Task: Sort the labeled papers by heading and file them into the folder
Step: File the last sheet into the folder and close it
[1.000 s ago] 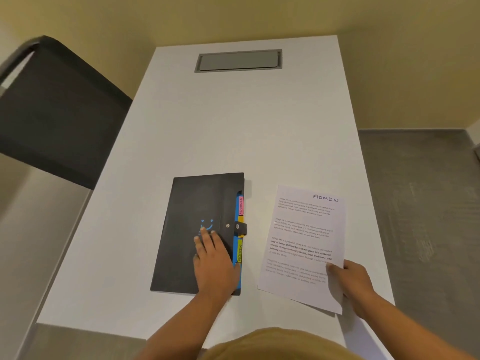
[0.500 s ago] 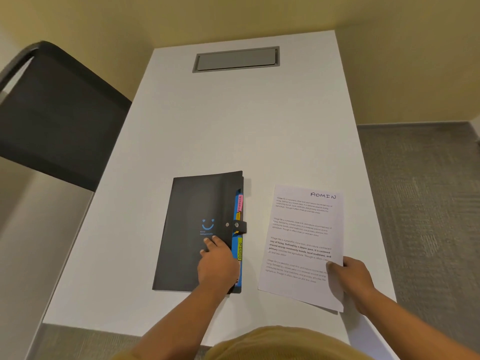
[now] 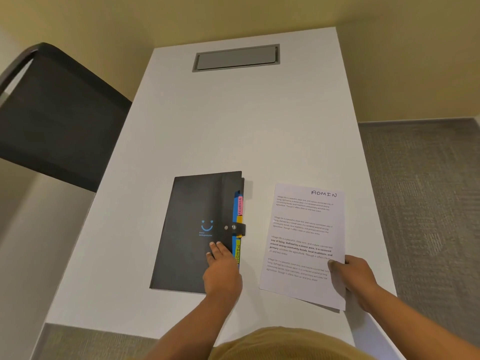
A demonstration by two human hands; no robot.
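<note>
A person in a mustard top point(image 3: 285, 344) stands at the six o'clock edge of a white desk point(image 3: 233, 126), both bare forearms reaching over it. The left hand point(image 3: 222, 268) rests on a closed black folder point(image 3: 192, 229), its fingers point(image 3: 217, 248) laid close together and flat on the cover beside the folder's three o'clock edge. The right hand point(image 3: 355, 279) pinches the lower right edge of a printed paper point(image 3: 304, 229), thumb on top and the other fingers hidden beneath the sheet; the edge of a second sheet peeks out below its near corner. The paper, headed "ADMIN" in handwriting at its top right, lies at about five o'clock on the desk, just beside the folder and not touching it. The folder lies at about seven o'clock, flat, with a blue smiling face printed on its cover and a black snap strap point(image 3: 237, 228) fastened across its right edge. Coloured index tabs show along that edge: a yellow-green tab point(image 3: 237, 253) nearest the left hand, an orange tab point(image 3: 239, 219) by the strap, and a pink tab point(image 3: 239, 205) beyond it; their lettering is too small to read surely. Farther off, at twelve o'clock, a grey cable hatch point(image 3: 236, 57) sits flush in the desk. A black chair point(image 3: 52, 120) stands at ten o'clock, off the desk, grey carpet point(image 3: 420, 190) lies at three o'clock, and a yellow wall point(image 3: 181, 16) closes the far side.
</note>
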